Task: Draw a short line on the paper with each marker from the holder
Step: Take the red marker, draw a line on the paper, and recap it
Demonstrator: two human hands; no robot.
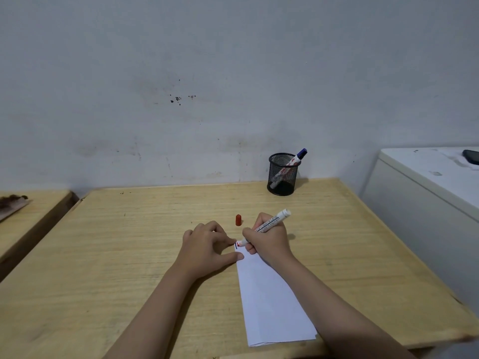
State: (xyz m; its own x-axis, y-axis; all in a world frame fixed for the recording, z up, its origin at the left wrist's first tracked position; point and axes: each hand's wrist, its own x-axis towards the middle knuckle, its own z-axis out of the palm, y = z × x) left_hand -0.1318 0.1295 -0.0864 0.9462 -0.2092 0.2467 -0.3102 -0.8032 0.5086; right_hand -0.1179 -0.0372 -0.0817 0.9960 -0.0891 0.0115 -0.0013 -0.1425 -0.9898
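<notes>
My right hand [269,237] grips an uncapped white marker with a red tip [269,224]. Its tip touches the top left corner of a folded white paper [269,301] on the wooden table, beside a short dark line. My left hand [207,244] rests on the table with fingertips pressing the paper's top left edge. The marker's red cap [238,220] stands on the table just beyond my hands. A black mesh holder [282,174] stands at the table's far edge with a blue-capped marker [298,158] leaning in it.
The wooden table [129,255] meets a grey wall at the back. A white cabinet [427,193] stands to the right with a dark phone [471,156] on top. Another wooden surface [28,211] lies to the left.
</notes>
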